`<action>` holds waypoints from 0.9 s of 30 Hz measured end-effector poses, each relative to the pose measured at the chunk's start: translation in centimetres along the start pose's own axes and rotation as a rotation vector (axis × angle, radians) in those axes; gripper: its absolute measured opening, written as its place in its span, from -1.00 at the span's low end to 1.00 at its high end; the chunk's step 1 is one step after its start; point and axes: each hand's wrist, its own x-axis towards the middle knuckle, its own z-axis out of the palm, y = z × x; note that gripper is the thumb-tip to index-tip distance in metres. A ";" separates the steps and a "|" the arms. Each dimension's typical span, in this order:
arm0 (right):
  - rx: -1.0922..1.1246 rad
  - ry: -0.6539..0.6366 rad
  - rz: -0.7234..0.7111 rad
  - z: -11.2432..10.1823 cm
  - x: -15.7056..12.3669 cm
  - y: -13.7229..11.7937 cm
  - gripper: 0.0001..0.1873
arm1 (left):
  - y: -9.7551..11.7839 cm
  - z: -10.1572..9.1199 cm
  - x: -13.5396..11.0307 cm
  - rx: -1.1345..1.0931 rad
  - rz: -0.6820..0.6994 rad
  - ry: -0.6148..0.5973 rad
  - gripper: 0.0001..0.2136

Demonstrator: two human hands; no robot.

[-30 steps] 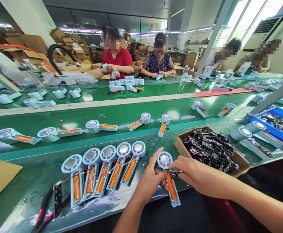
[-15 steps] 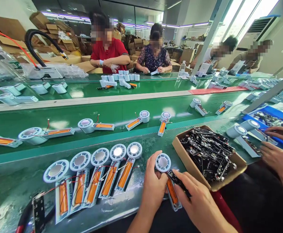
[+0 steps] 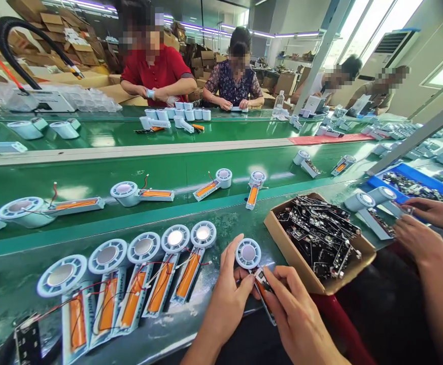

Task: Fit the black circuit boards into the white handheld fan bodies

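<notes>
My left hand is closed around the neck of a light-blue handheld fan, its round head facing up. The fan's handle is open, with an orange battery inside, partly covered by my fingers. Between the fingertips of my right hand is a small black circuit board, held over the top of that handle. To the left, several similar fans lie in a row with orange batteries and thin red and black wires showing. Just right of my hands stands a cardboard box full of black circuit boards.
More open fans lie along the green conveyor. At lower left, a black board is joined to a wire. A co-worker's hands work at right beside a blue tray. Several people sit across the line.
The circuit board in my right hand has turned and come closer to the fan's neck; its lighter component now shows. My view has shifted slightly, moving the row of fans left.
</notes>
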 end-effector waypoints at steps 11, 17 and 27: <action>-0.024 0.159 0.002 2.6 -0.3 -0.3 -0.51 | -0.4 -0.7 -0.3 0.089 0.026 -0.059 -0.26; -0.052 0.244 0.044 4.2 -0.8 -0.2 -0.50 | -1.0 0.1 0.2 0.201 0.024 0.077 -0.36; 0.347 -0.151 0.193 -1.2 -3.8 4.0 -0.58 | -1.1 -0.2 0.5 0.257 0.032 0.056 -0.31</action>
